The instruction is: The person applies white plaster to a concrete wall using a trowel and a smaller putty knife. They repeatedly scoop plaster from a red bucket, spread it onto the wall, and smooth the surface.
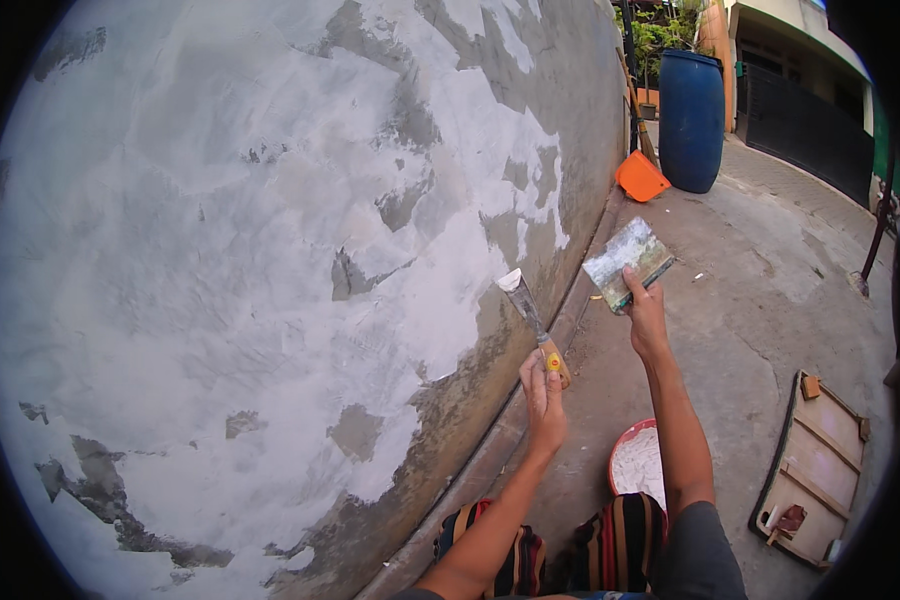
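Observation:
My left hand [544,400] is closed round the wooden handle of a putty knife [526,305], whose blade points up toward the wall and carries a dab of white paste at its tip. To the right, my right hand [647,318] grips a flat rectangular plate [625,262] smeared with white and greenish-brown residue, the thumb lying on its face. The putty knife and the plate are apart. On my left rises a grey wall [270,250] covered in uneven white filler, with bare grey patches showing through. Below my right forearm stands a red-rimmed tub [632,470] of white paste, partly hidden by that arm.
At the wall's far end are an orange dustpan [641,177], a broom [642,130] and a tall blue barrel [691,120]. A wooden-framed panel [815,465] with small items on it lies on the concrete ground [740,330] at right. A dark gate [808,120] stands beyond.

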`<state>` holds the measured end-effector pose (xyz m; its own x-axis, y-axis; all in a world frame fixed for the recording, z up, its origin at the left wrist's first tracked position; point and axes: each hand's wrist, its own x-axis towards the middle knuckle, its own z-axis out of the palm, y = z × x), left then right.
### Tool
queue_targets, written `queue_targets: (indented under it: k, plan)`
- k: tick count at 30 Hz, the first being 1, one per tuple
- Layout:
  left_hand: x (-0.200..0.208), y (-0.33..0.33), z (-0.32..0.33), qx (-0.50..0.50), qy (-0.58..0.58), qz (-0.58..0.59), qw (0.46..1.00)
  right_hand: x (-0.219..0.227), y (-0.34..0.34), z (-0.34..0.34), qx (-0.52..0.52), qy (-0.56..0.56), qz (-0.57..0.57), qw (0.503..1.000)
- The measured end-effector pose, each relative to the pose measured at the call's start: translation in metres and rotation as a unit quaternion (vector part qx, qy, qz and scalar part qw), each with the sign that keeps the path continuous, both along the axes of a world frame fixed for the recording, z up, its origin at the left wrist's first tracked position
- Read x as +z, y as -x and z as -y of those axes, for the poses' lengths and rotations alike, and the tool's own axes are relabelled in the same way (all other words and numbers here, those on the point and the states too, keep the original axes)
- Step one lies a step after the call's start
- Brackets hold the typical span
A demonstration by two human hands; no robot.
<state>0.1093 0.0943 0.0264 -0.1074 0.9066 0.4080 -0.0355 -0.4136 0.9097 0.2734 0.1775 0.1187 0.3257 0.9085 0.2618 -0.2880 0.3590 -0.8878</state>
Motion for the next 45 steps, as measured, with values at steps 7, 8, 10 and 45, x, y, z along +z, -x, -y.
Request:
queue_targets:
  k: [7, 8, 10, 45]
  plan:
    - [-0.026, -0.006, -0.008, 0.028, 0.045, -0.051, 0.997, 0.172, 0.063, -0.051, -0.157, -0.242, 0.300, 0.909]
    - [-0.025, -0.005, -0.007, 0.026, 0.043, -0.044, 0.998, 0.193, 0.084, -0.044, -0.156, -0.262, 0.294, 0.906]
    - [-0.025, -0.005, -0.007, 0.023, 0.024, -0.046, 0.998, 0.218, 0.105, -0.045, -0.181, -0.235, 0.329, 0.896]
    - [-0.022, 0.009, -0.006, -0.029, 0.031, -0.057, 0.997, 0.202, 0.147, -0.050, -0.294, -0.372, 0.382, 0.793]
